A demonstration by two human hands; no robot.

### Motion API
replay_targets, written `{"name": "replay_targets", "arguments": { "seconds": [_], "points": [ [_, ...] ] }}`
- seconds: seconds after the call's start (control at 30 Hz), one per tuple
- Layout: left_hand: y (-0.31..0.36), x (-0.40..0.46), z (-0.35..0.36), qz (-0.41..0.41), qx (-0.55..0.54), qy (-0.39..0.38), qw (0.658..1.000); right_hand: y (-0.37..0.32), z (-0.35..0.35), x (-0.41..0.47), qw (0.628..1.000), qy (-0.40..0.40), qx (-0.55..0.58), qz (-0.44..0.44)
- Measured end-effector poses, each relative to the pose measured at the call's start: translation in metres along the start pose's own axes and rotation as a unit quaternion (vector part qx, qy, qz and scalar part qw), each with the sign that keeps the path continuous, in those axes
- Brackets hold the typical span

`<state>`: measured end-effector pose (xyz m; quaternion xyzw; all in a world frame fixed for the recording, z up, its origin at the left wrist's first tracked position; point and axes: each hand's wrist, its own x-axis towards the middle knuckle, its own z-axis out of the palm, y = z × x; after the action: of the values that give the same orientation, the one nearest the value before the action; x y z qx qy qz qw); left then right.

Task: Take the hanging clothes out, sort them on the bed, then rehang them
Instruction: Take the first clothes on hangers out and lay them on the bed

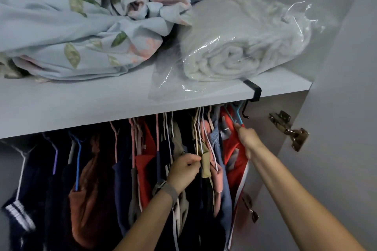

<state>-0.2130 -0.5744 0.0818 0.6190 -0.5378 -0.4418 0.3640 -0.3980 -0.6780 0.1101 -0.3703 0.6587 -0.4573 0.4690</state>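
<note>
Inside a wardrobe, a floral sheet point(67, 26) lies bundled at the left of the shelf point(85, 106), beside a white blanket point(240, 47) sealed in clear plastic. Below the shelf, the clothes point(98, 179) hang packed together on hangers, from a dark striped top point(18, 206) at far left through a rust garment point(85, 199) to a red one point(234, 159) at far right. The left hand point(184, 171), a watch point(166, 188) on its wrist, pinches an olive garment point(205, 161) mid-rail. The right hand point(247, 138) grips the red garment just under its blue hanger point(234, 116). A hinge point(289, 128) shows on the cabinet wall at right.
</note>
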Motion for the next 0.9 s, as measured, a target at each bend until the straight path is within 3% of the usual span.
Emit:
{"name": "replay_targets", "arguments": {
  "seconds": [0.17,0.37,0.57,0.73,0.9],
  "points": [
    [0.015,0.018,0.024,-0.002,-0.055,-0.011,0.998,0.024,-0.03,-0.043,0.996,0.012,-0.083,-0.009],
    [0.006,0.075,0.059,0.001,-0.01,0.05,0.999,0.038,-0.055,-0.083,0.99,0.042,-0.137,-0.02],
    [0.042,0.09,0.068,0.0,0.069,0.085,0.994,0.055,-0.063,-0.1,0.984,0.043,-0.163,-0.05],
    [0.048,0.103,0.062,-0.013,0.136,0.05,0.989,0.06,-0.065,-0.107,0.986,0.041,-0.153,-0.053],
    [0.035,0.107,0.054,0.02,0.081,0.038,0.996,0.061,-0.071,-0.104,0.988,0.048,-0.143,-0.043]
  ]
}}
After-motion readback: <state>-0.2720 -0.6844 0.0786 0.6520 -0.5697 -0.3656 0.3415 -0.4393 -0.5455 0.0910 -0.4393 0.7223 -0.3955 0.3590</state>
